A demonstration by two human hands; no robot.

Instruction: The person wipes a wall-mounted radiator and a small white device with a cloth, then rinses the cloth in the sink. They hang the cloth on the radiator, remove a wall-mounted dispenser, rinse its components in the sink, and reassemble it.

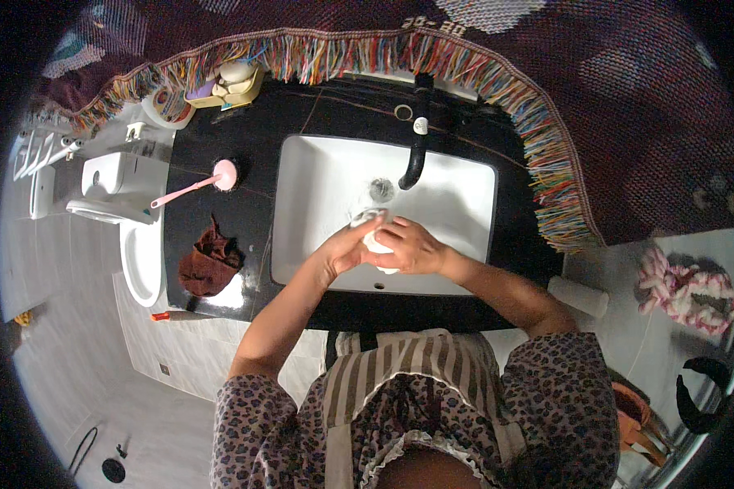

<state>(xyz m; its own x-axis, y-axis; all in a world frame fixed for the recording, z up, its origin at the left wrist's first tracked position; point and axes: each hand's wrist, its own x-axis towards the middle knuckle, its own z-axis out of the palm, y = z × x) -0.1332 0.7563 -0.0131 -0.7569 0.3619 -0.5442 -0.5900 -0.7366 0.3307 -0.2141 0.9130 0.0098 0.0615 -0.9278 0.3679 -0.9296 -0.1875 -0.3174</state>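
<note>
Striped apron (pixel 400 367) over a spotted top (pixel 546 383), nearest of all, close under the lens. Beyond it, both forearms reaching away over the near rim of the white sink (pixel 318 175). Left hand (pixel 340 249) curled around the left side of a white cloth (pixel 373 229), fingers wrapped and closed on it. Right hand (pixel 409 247) clasped over the same cloth from the right, knuckles up, closed tight too. Cloth bunched between the two palms, held low inside the basin near its middle, most likely so drips fall into the bowl and not onto the counter (pixel 220 138). Black tap (pixel 416 155) arching over the far rim, spout ending just beyond the cloth, drain (pixel 381 190) close beside it.

Left of the sink on the dark counter: pink brush (pixel 200 184) lying flat, handle pointing left, and a brown rag (pixel 210 262) crumpled nearer the front edge. Soap tray (pixel 227 84) at the far left corner, well apart from the hands. Fringed rug (pixel 546 106) draped along the far and right edges of the counter. Toilet (pixel 130 220) lower, further left.

Open basin floor to the left and right of the hands; tighter on the far side, under the spout. Near rim just below the wrists, so little room to draw back without lifting.
</note>
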